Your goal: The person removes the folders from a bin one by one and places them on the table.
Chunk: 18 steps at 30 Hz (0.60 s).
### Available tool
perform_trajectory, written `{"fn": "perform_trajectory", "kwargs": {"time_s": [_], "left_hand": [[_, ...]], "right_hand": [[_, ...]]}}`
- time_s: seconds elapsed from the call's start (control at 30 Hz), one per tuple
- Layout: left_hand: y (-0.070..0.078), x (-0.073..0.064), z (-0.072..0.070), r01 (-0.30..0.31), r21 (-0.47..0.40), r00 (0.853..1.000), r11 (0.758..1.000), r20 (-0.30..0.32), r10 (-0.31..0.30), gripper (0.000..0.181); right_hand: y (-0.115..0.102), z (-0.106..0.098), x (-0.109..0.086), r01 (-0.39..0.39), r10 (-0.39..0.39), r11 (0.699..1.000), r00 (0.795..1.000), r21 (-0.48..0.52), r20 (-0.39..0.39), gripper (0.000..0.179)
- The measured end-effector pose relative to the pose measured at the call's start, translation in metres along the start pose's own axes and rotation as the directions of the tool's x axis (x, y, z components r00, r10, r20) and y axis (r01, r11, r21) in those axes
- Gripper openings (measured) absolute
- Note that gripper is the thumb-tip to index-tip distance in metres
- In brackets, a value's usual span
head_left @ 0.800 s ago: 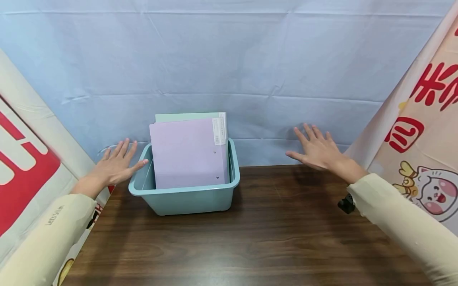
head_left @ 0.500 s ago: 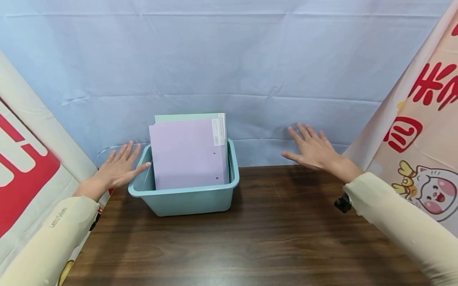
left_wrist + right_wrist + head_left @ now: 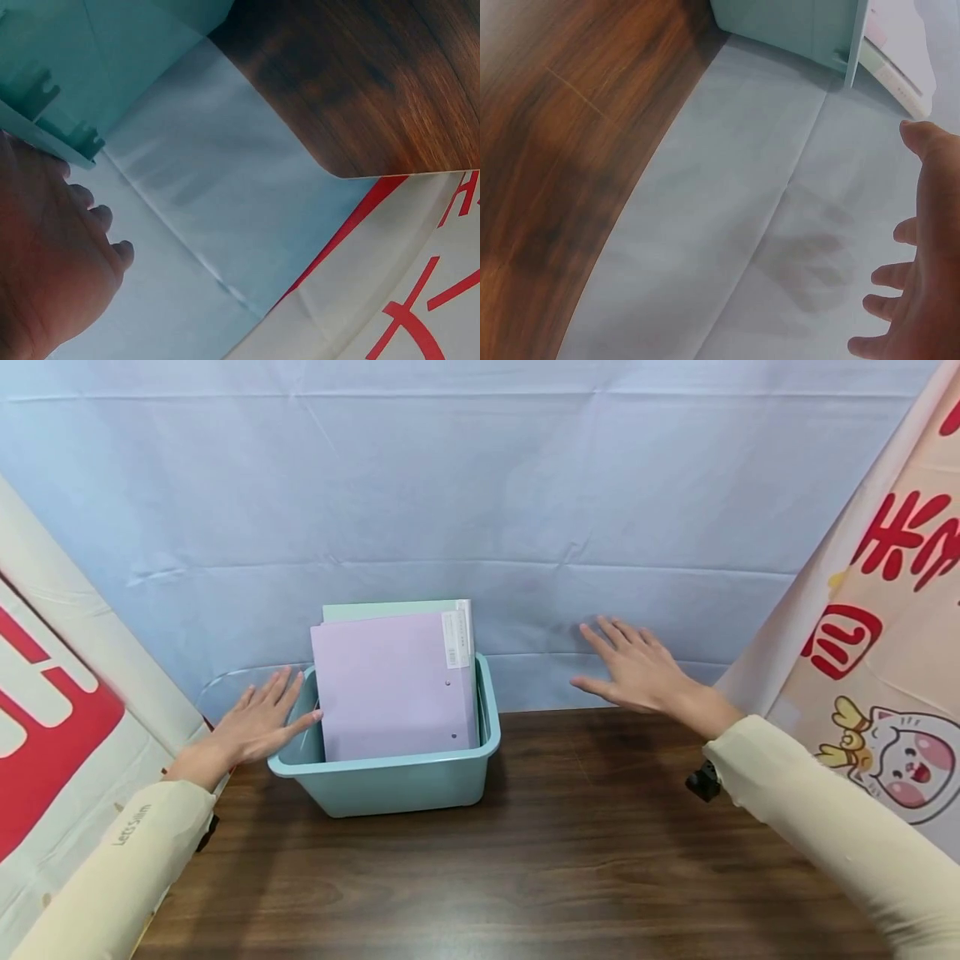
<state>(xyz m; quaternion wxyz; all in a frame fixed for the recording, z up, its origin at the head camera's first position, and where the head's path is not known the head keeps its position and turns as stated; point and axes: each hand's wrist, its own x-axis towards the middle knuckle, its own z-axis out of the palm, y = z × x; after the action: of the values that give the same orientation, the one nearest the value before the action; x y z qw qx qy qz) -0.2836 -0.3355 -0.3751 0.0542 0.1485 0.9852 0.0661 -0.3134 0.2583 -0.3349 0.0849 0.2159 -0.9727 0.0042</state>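
Note:
A blue-green plastic basin stands at the back of the table, left of the middle. Upright inside it lean a light purple file folder and, behind that, a pale green folder; white labels show along their right edges. My left hand hovers at the basin's left rim, fingers spread, thumb pointing at the purple folder. Whether it touches the rim I cannot tell. Off to the right, my right hand hangs over the table's back edge, its fingers straight and spread, holding nothing.
The dark wooden table reaches back to a pale blue cloth hanging behind it. Printed banners hang at both sides, one with red shapes on the left and one with a cartoon cat on the right.
My right hand has drifted left, toward the basin. The left hand has shifted slightly right and lower beside the basin's rim. Basin and folders stay in place.

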Motion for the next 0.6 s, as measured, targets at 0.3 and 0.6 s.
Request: {"fn": "perform_trajectory", "kwargs": {"time_s": [0.3, 0.6], "left_hand": [[0.001, 0.001, 0.005, -0.019, 0.014, 1.000, 1.000, -0.024, 0.019, 0.095], [0.000, 0.003, 0.009, -0.025, 0.016, 0.999, 1.000, -0.046, 0.026, 0.095]], "right_hand": [[-0.016, -0.005, 0.010, 0.075, -0.075, 0.997, 0.997, 0.000, -0.022, 0.095], [-0.033, -0.007, 0.021, 0.136, -0.136, 0.991, 0.991, 0.015, -0.011, 0.096]]}}
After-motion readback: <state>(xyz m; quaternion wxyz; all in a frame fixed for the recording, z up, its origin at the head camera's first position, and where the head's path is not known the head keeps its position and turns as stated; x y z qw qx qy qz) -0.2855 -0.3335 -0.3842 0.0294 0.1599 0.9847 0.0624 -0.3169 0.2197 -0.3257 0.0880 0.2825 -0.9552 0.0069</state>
